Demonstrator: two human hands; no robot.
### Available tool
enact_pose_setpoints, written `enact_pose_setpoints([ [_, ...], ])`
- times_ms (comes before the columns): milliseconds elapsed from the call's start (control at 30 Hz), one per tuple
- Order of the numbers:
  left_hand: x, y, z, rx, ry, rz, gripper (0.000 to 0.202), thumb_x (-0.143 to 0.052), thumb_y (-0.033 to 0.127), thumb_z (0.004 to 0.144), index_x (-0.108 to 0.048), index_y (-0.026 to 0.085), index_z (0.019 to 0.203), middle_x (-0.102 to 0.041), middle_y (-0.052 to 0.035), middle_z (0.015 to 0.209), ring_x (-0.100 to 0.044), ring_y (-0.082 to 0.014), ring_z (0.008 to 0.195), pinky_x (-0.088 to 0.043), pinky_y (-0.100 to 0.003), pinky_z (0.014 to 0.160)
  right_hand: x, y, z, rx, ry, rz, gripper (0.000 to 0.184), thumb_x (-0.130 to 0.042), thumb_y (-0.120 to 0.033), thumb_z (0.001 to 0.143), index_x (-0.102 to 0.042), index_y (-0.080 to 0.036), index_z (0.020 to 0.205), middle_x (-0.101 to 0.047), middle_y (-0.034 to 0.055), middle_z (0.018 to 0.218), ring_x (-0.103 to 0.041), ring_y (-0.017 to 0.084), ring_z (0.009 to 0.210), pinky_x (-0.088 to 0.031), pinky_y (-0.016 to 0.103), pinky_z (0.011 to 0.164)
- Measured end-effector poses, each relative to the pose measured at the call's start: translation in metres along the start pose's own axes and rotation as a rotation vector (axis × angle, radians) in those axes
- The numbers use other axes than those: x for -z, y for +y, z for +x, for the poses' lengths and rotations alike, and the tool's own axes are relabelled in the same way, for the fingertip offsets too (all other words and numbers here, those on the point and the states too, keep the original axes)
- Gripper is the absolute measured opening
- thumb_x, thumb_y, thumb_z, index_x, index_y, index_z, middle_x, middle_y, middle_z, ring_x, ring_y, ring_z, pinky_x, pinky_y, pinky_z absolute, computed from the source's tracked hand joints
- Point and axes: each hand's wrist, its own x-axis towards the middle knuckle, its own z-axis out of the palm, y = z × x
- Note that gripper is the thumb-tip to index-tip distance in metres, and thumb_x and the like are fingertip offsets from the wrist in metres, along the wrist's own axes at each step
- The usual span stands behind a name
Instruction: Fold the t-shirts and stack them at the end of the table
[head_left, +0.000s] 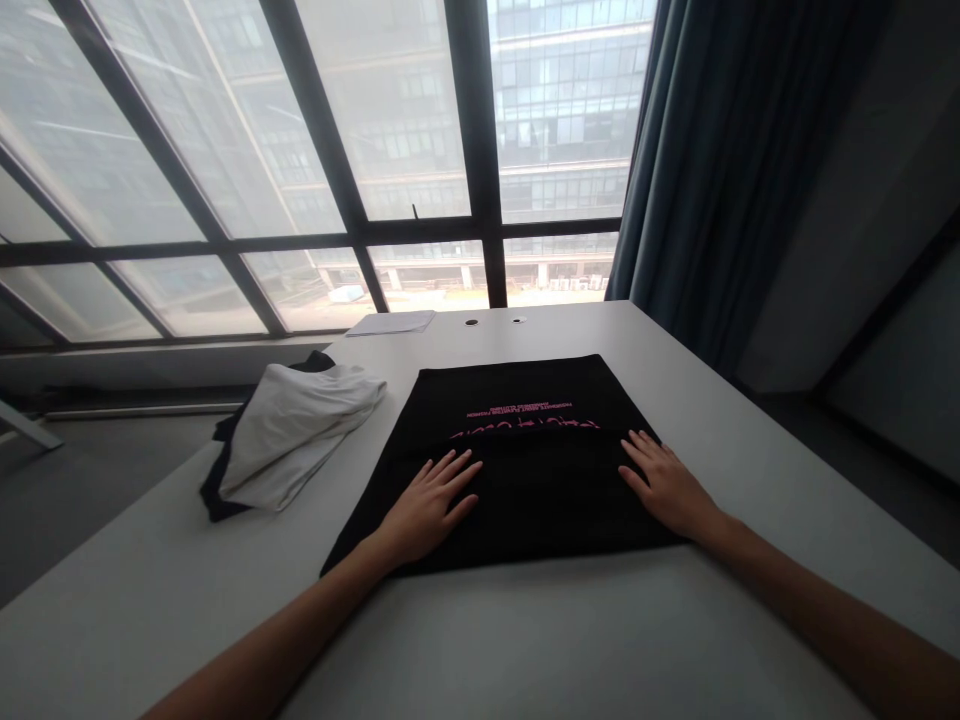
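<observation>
A black garment (525, 400) with pink lettering lies folded on the white table (570, 630), its near half folded over the far half. My left hand (431, 505) rests flat on the near left part of it, fingers spread. On the near right edge my right hand (664, 480) also lies flat and open. Neither hand holds anything.
A heap of white and dark clothes (289, 435) sits at the table's left edge. A sheet of paper (391, 322) and two small cable holes (493, 321) are at the far edge. Beyond are large windows (300, 160), with a dark curtain (720, 170) to the right.
</observation>
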Motion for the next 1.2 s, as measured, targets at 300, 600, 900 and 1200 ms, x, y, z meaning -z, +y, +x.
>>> enact_pose_setpoints([
  [300, 0.000, 0.000, -0.001, -0.020, 0.021, -0.028, 0.057, -0.036, 0.058, 0.103, -0.034, 0.037, 0.156, -0.029, 0.0017, 0.164, -0.023, -0.0271, 0.152, -0.020, -0.053, 0.123, 0.001, 0.020, 0.001, -0.044, -0.019, 0.149, 0.058, -0.038, -0.050, 0.101, -0.051, -0.016, 0.146, -0.040, 0.0133, 0.158, -0.030, 0.030, 0.150, -0.026, 0.054, 0.122],
  [600, 0.002, 0.000, 0.000, -0.007, 0.018, -0.036, 0.057, -0.037, 0.059, 0.103, -0.037, 0.035, 0.155, -0.031, 0.0008, 0.163, -0.024, -0.0270, 0.152, -0.021, -0.052, 0.123, 0.059, 0.070, 0.015, -0.463, 0.063, 0.396, 0.038, -0.049, -0.045, 0.093, -0.072, -0.015, 0.090, -0.076, 0.0142, 0.092, -0.071, 0.026, 0.088, -0.055, 0.035, 0.079],
  [900, 0.001, 0.000, 0.001, -0.004, 0.017, -0.021, 0.057, -0.038, 0.058, 0.103, -0.038, 0.033, 0.154, -0.031, -0.0004, 0.162, -0.025, -0.0275, 0.151, -0.022, -0.053, 0.122, 0.077, 0.069, -0.011, -0.448, -0.554, 0.445, 0.037, -0.073, -0.051, 0.075, -0.063, -0.017, 0.067, -0.064, 0.0048, 0.064, -0.058, 0.016, 0.061, -0.042, 0.026, 0.055],
  [1200, 0.001, -0.002, 0.001, -0.019, 0.039, -0.031, 0.056, -0.041, 0.056, 0.102, -0.039, 0.035, 0.154, -0.033, -0.0006, 0.162, -0.027, -0.0281, 0.151, -0.024, -0.053, 0.122, 0.094, 0.059, -0.006, -0.370, -0.455, 0.499, 0.029, -0.072, -0.046, 0.072, -0.061, -0.019, 0.070, -0.060, 0.0015, 0.067, -0.052, 0.015, 0.064, -0.041, 0.027, 0.057],
])
